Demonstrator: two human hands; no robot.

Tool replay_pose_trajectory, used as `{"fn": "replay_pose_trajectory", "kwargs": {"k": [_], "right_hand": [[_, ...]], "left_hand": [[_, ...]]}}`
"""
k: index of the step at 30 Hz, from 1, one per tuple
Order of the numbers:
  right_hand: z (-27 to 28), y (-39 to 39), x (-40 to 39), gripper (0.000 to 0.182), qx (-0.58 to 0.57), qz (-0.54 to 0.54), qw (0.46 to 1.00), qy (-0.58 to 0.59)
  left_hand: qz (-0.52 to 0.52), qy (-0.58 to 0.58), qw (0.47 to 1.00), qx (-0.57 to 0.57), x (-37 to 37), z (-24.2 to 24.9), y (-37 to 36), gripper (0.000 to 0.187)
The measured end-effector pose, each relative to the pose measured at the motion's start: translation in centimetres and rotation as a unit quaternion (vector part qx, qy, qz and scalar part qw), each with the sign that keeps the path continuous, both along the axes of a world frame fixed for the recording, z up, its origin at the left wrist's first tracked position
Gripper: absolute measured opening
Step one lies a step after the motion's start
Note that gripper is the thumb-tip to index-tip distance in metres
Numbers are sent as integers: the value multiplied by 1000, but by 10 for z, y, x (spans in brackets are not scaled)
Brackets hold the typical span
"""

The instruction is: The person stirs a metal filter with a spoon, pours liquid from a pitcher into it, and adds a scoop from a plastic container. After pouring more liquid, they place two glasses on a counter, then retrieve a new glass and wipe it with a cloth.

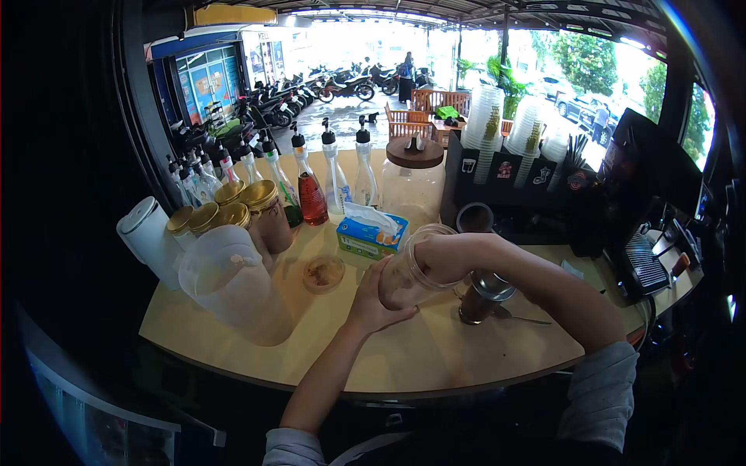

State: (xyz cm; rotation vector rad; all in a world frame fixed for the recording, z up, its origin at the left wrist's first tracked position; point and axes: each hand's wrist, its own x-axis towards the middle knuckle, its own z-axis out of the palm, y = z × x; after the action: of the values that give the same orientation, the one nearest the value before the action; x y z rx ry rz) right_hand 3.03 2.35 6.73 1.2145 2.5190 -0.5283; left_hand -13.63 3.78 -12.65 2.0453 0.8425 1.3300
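My left hand point(371, 303) is wrapped around the side of a clear plastic jar point(444, 281), which leans on the counter. Through the jar's open mouth reaches my right hand point(432, 259); its fingers are inside, blurred by the plastic, so I cannot see what they hold. Left of the jar lies a round lid point(323, 273) with brown smears. Just right of the jar stands a glass point(474, 308) of dark brown drink, topped by a metal drip filter point(494, 286). A spoon point(527, 318) lies beside the glass.
A tissue box point(371, 239) sits behind the jar. Pump bottles point(311, 194), gold-lidded jars point(263, 203) and a large translucent pitcher point(233, 279) stand left. A wooden-lidded jar point(413, 182), stacked cups point(486, 116) and a coffee machine point(641, 260) are at the back and right.
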Motion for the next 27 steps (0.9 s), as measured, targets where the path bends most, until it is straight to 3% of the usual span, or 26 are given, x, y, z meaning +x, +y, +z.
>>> {"fn": "replay_pose_trajectory", "kwargs": {"k": [7,9,10,15,19,24,27], "right_hand": [[5,-2,7,17,32,31,999,18],[0,3,14,22,96,99,981,135],[2,1,15,22,97,99,981,134],[23,-15,17,27,6,-22,987,160],[13,-2,33,27,1,-26,980,198],[25,-9,51,24,-69,-158,939,296],[26,-14,63,25,-96,-172,916,349]], "left_hand": [[7,9,1000,-1,-1,1,0,102],[7,8,1000,4,0,1,0,102],[7,8,1000,5,0,1,0,102],[6,7,1000,11,0,3,-2,102],[7,9,1000,6,0,0,0,102],[22,-5,1000,-16,0,-1,0,99],[12,-30,999,-28,2,2,-2,96]]}}
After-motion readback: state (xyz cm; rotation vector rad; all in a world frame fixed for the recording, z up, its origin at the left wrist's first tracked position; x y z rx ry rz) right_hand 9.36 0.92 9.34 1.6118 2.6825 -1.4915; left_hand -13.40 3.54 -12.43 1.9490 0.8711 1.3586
